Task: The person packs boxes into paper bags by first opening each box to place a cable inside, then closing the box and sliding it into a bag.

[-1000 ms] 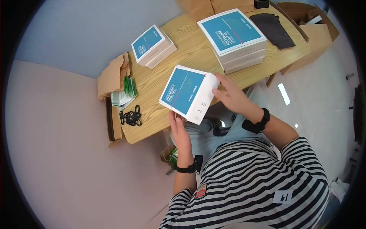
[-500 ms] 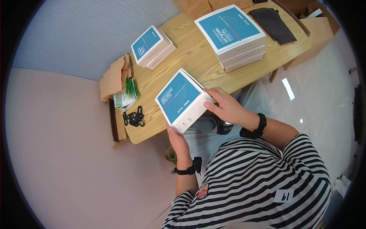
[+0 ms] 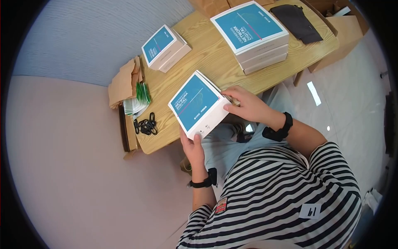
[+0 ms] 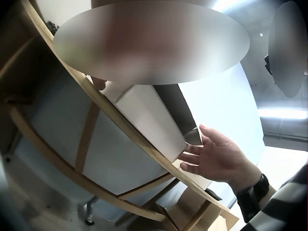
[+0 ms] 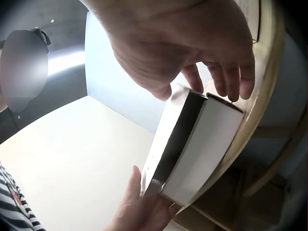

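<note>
A white box with a blue printed top (image 3: 194,102) is held tilted over the table's near edge. At its lower left corner the left hand (image 3: 193,151) grips it, thumb on the white front side. The right hand (image 3: 251,107) holds the upper right corner between thumb and fingers. Both wrist views show the box (image 4: 149,115) (image 5: 207,144) with its front flap standing off the body, a dark gap between them. Its contents cannot be made out.
Similar boxes stand in a small stack (image 3: 163,50) at the back left and a larger stack (image 3: 253,35) at the back right. Black loops (image 3: 146,124), green-edged packets (image 3: 141,99) and brown paper (image 3: 124,85) lie left; a dark pouch (image 3: 296,23) lies right.
The box has turned and shifted slightly left, and a gap has opened along its lid edge. The left thumb has come onto its front side; the right hand has stayed at the right corner.
</note>
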The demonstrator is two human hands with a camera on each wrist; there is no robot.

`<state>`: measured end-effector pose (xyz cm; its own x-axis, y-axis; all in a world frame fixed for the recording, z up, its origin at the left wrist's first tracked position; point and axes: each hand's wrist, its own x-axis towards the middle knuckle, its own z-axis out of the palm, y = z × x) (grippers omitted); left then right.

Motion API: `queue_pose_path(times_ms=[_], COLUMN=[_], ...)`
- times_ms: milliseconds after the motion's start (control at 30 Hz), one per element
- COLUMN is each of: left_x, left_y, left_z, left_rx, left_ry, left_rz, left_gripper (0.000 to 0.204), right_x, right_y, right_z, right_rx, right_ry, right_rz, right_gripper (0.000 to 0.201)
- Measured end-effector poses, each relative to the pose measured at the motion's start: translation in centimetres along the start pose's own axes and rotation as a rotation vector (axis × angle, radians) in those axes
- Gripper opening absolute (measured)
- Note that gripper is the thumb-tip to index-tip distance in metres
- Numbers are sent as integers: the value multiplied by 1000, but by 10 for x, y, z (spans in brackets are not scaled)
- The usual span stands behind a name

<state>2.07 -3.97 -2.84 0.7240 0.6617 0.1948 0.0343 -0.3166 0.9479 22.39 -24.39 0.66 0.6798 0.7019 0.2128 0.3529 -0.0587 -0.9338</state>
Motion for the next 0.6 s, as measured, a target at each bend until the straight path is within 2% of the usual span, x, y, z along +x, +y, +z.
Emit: queue_pose_path(times_ms=[33, 167, 233, 267, 333, 467, 600], left_x=[1, -2, -1, -1, 3, 11, 22], left_y=[-1, -1, 8, 11, 17, 35, 48], left_z=[-1, -7, -5, -5, -4, 2, 2], left_rx=[-60, -36, 126, 128, 366, 433, 414], left_ry=[-37, -47, 15, 17, 130, 181, 221], left_rz=[48, 45, 74, 71, 150, 201, 150], left_gripper=[67, 65, 54, 54, 42, 36, 36], right_x=[0, 2, 6, 7, 11, 17, 24], right_y=[0, 0, 3, 3, 0, -10, -17], right_z=[-3, -8, -7, -6, -4, 0, 2], right_rx=[-19, 9, -37, -35, -105, -64, -125], right_ry=[-10, -100, -55, -58, -20, 5, 49], right_rz=[-68, -6, -113, -112, -186, -161, -194], right_gripper=[49, 48, 48, 48, 48, 47, 46])
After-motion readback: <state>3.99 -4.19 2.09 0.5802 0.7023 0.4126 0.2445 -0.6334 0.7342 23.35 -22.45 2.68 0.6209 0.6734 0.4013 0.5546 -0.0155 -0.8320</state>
